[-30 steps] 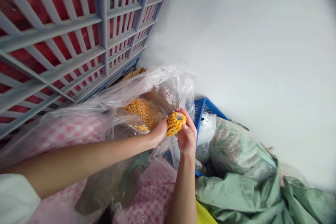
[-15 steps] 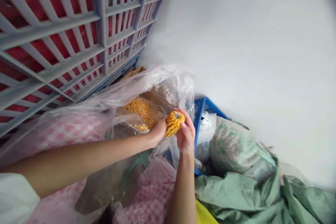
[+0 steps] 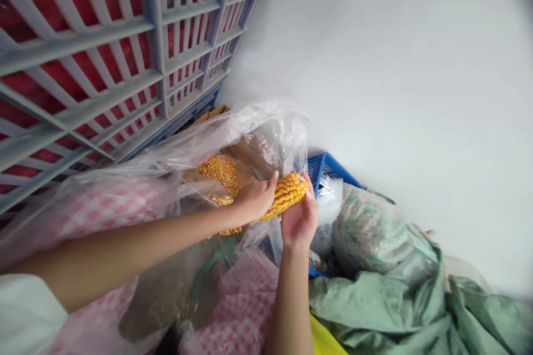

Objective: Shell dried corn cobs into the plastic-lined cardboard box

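A yellow corn cob (image 3: pixel 287 195) with its kernels on lies tilted between my two hands, above a clear plastic bag (image 3: pixel 266 113). My left hand (image 3: pixel 257 199) is closed round its lower left part, thumb along the top. At the upper right end, my right hand (image 3: pixel 300 219) supports the cob with its fingers curled behind the tip; the palm partly shows. Loose corn kernels (image 3: pixel 220 172) lie in a heap inside the bag, left of the hands. The far side of the cob is hidden.
A grey slatted crate (image 3: pixel 158 39) with red contents rises at the left. To the right stand a blue crate (image 3: pixel 328 161), a stuffed sack (image 3: pixel 370 227) and green cloth (image 3: pixel 375 310). Pink checked fabric (image 3: pixel 245 294) lies below the hands. A white wall (image 3: pixel 395 66) fills the back.
The cob has turned from end-on to lengthwise, its tip now toward the upper right. My left hand has moved right over it, and my right hand has shifted slightly right and opened somewhat.
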A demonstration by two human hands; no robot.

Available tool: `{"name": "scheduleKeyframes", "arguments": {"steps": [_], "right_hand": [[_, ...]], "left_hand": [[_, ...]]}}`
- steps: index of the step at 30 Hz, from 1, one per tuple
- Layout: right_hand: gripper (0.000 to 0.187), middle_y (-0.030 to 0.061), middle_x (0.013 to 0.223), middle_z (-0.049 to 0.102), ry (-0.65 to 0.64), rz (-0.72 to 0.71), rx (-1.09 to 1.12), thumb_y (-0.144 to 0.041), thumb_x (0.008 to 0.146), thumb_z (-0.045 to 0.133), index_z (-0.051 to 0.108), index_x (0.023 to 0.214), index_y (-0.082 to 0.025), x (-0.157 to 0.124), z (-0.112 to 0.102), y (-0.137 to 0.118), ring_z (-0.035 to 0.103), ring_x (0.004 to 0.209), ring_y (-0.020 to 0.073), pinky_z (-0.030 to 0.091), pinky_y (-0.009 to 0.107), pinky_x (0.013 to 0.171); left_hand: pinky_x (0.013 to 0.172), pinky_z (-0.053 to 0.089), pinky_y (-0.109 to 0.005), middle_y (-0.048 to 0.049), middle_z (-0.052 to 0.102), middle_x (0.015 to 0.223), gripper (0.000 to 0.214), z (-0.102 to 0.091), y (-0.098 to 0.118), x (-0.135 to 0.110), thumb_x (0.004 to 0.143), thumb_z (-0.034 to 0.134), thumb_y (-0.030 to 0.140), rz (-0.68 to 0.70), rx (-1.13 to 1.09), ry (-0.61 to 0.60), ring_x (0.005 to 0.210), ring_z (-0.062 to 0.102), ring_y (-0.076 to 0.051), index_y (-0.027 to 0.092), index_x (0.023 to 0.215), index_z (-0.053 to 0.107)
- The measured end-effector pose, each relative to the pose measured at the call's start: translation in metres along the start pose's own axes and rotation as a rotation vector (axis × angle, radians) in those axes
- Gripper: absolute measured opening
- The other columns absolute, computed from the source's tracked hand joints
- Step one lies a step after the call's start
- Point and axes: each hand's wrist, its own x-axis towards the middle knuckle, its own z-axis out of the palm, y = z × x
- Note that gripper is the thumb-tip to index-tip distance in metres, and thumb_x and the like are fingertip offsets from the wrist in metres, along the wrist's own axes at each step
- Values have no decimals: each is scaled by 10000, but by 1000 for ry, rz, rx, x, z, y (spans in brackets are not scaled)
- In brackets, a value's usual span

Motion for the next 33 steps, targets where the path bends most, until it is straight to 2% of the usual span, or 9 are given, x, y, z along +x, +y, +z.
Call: {"name": "scheduleKeyframes", "arguments": {"steps": [3,5,10,13,18,28,33], "right_hand": [[380,45,1190,547,49,25,30,-342,805,443,506,1164,-234,1,1,2,532,1052,150,331,374,999],[382,46,1187,548,60,33,19,-353,804,444,505,1161,-231,3,0,5,525,1063,154,335,380,997],[378,49,1156,563,83,48,20,-359,790,456,514,1137,-223,4,2,9,532,1047,160,335,396,995],[386,50,1146,568,84,45,14,-351,781,456,514,1139,-218,3,5,7,529,1053,164,332,398,997],[400,55,1121,578,92,5,11,-345,782,452,506,1153,-205,0,8,7,537,1035,167,345,397,986],[342,18,1096,565,56,-83,-5,-333,819,435,496,1145,-251,-3,5,14,538,1004,135,367,336,953],[345,24,1082,563,81,-101,-43,-344,820,430,479,1146,-241,-5,9,15,536,981,131,390,319,909]], "left_hand": [[773,372,-374,-120,616,704,644,-1,2,-4,814,139,604,141,215,72,804,587,-280,174,717,609],[783,372,-357,-105,621,695,633,-1,0,-4,799,168,626,178,197,102,798,586,-270,183,713,610],[794,365,-335,-80,638,715,620,2,-4,0,774,207,659,155,111,125,828,569,-263,200,700,617],[768,373,-343,-86,646,746,651,3,-5,2,798,153,634,143,175,128,837,569,-272,204,768,642],[744,369,-367,-109,648,813,706,4,-4,1,835,56,567,214,303,111,859,565,-296,190,895,650],[724,368,-323,-80,620,720,672,7,-9,0,841,83,564,241,224,129,735,555,-228,190,848,641],[711,396,-316,-90,640,742,724,8,-9,0,847,29,549,235,294,140,736,575,-219,168,829,643]]}}
